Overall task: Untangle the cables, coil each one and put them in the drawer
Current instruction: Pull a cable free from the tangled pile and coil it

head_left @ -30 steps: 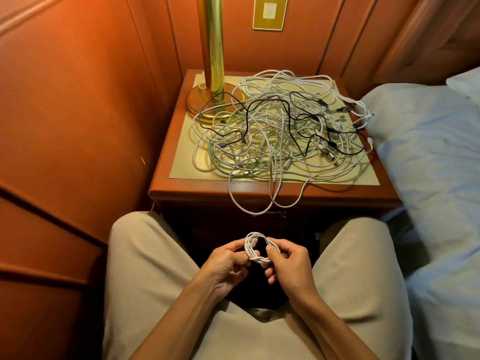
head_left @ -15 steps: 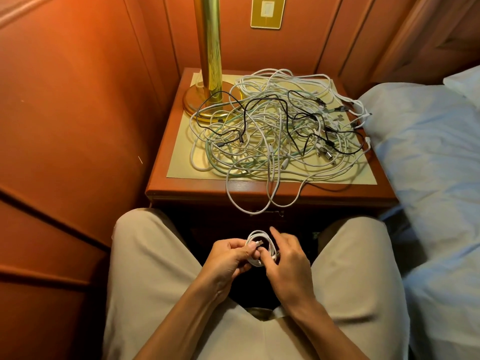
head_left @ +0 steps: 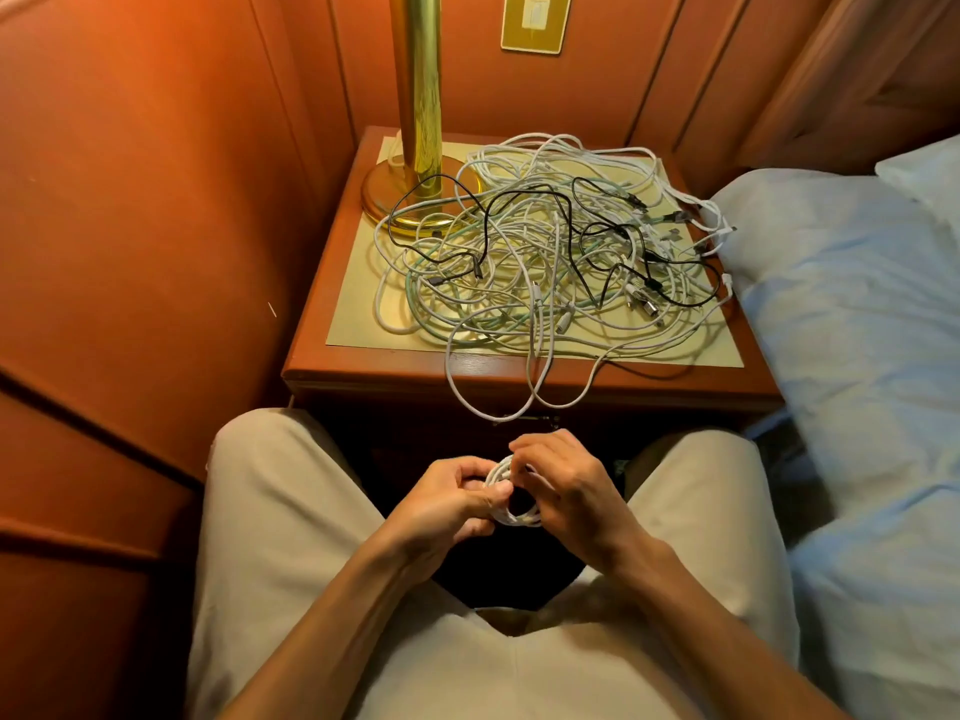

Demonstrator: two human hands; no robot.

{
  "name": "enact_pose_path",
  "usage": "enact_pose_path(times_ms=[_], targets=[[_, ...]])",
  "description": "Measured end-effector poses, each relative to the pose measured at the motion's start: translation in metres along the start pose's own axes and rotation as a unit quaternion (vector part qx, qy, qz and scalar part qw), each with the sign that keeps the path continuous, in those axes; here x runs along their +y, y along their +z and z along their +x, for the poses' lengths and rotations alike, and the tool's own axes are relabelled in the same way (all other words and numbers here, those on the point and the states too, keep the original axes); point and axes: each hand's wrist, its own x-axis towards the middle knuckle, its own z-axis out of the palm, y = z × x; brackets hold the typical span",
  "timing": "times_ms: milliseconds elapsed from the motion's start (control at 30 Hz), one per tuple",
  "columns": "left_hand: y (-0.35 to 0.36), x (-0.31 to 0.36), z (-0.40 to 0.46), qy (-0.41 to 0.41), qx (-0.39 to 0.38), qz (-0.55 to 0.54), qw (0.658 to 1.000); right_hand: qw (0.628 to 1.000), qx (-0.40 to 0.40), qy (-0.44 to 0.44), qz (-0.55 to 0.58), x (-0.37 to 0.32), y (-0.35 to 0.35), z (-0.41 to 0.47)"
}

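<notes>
A small coil of white cable (head_left: 506, 514) sits between my two hands, above my lap and just in front of the nightstand. My left hand (head_left: 447, 504) pinches the coil's left side with thumb and fingers. My right hand (head_left: 566, 491) curls over its right side, fingers bent around the loops. On the nightstand top (head_left: 358, 324) lies a big tangle of cables (head_left: 550, 252), mostly white, with a black one and a pale green one among them. Two white loops hang over the front edge. The drawer front lies in deep shadow below that edge.
A brass lamp (head_left: 415, 148) stands at the nightstand's back left, its base touching the tangle. A wood-panelled wall runs along the left and back. A bed with a pale blue sheet (head_left: 857, 330) lies to the right. My knees in beige trousers flank the nightstand.
My right hand has come over the top of the coil and its fingers have closed around it. My left hand stays pinching the coil's left side. The tangle has not moved.
</notes>
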Motion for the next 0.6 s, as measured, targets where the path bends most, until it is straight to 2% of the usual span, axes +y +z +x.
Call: enact_pose_path(times_ms=[67, 133, 200, 333, 433, 500, 567, 600], targets=[[0.004, 0.0, 0.005, 0.049, 0.058, 0.087, 0.993, 0.995, 0.039, 0.073, 0.05, -0.004, 0.001, -0.001], [0.007, -0.005, 0.012, 0.111, 0.145, 0.196, 0.964, 0.98, 0.066, 0.158, 0.099, -0.011, 0.004, -0.001], [0.01, -0.01, 0.014, 0.178, 0.201, 0.258, 0.928, 0.962, 0.081, 0.227, 0.13, -0.014, 0.006, 0.0], [0.012, -0.021, 0.016, 0.282, 0.213, 0.339, 0.872, 0.935, 0.084, 0.294, 0.176, -0.021, 0.009, 0.003], [0.004, -0.024, 0.018, 0.348, 0.213, 0.42, 0.811, 0.902, 0.089, 0.345, 0.244, -0.026, 0.004, 0.009], [-0.004, -0.019, 0.017, 0.4, 0.214, 0.442, 0.774, 0.878, 0.064, 0.361, 0.308, -0.027, -0.004, 0.018], [-0.011, -0.008, 0.013, 0.438, 0.217, 0.436, 0.755, 0.87, 0.024, 0.351, 0.344, -0.027, -0.015, 0.031], [-0.015, -0.002, 0.012, 0.452, 0.22, 0.425, 0.753, 0.879, 0.009, 0.34, 0.333, -0.028, -0.021, 0.04]])
